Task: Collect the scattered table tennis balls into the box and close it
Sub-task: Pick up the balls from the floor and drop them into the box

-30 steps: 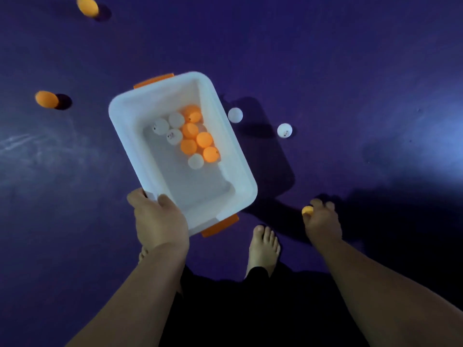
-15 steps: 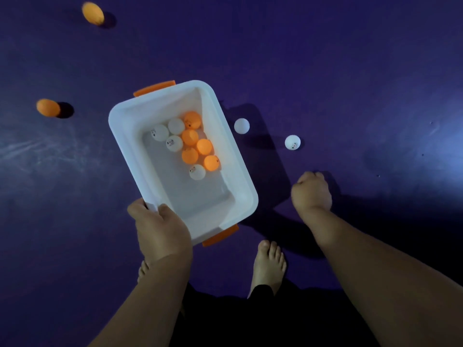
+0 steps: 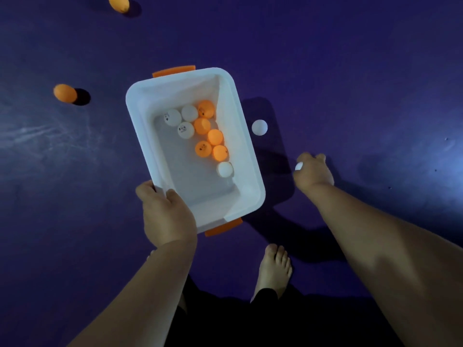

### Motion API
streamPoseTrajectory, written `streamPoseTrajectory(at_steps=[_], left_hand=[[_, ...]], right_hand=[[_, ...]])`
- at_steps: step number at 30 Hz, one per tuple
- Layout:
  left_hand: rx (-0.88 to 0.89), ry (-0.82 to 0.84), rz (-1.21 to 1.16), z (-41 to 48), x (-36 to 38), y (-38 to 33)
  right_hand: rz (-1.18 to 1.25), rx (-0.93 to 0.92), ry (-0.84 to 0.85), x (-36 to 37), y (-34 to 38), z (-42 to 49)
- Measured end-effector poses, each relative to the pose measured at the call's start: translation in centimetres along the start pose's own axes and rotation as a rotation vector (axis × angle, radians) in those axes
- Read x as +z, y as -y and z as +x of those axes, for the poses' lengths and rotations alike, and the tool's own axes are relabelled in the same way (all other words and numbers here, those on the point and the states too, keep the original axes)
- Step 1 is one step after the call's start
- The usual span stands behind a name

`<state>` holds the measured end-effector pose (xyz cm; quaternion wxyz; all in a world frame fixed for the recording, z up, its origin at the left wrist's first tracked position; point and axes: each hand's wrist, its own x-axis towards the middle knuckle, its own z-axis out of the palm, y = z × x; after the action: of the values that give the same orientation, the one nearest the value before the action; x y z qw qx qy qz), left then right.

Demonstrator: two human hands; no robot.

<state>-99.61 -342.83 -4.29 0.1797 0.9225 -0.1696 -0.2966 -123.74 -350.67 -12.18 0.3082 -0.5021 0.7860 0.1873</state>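
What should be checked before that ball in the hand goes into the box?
1. Right hand has a grip on a white ball: ok.
2. Left hand holds the box by its near corner: ok.
3. Box open, no lid on it: ok.
4. Room inside beside the nine balls: ok.
5. Floor cleared: not ok; one white ball and two orange balls remain.
6. Lid within reach: cannot tell.

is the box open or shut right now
Open. The box has no lid on it, so the balls on its bottom show from above. No lid is in view.
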Motion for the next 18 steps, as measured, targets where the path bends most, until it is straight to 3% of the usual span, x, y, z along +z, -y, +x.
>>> streamPoseTrajectory(at_steps=[3,5,8,11,13,16,18], left_hand=[[0.014,0.006,-0.008,0.5,0.0,1.3],[0.016,0.006,-0.020,0.8,-0.2,1.1],[0.011,0.025,-0.030,0.6,-0.7,0.7],[0.004,0.020,-0.032,0.9,-1.3,0.2],[0.012,0.009,-0.008,1.4,-1.6,0.1],[0.033,0.015,0.001,2.6,-2.3,0.4],[0.043,0.019,0.018,3.5,-2.5,0.6]], right_hand=[[0.355,-0.019,-0.177,-0.6,2.1,-2.5],[0.635,-0.130,-0.290,-1.6,4.6,-5.3],[0.839,-0.351,-0.224,-2.7,8.6,-9.8],[0.840,-0.489,-0.124,-2.6,11.3,-11.3],[0.810,-0.506,-0.197,-2.5,12.0,-10.2],[0.733,-0.375,-0.355,-2.6,12.3,-6.3],[0.539,-0.310,-0.365,-2.2,12.1,-3.1]])
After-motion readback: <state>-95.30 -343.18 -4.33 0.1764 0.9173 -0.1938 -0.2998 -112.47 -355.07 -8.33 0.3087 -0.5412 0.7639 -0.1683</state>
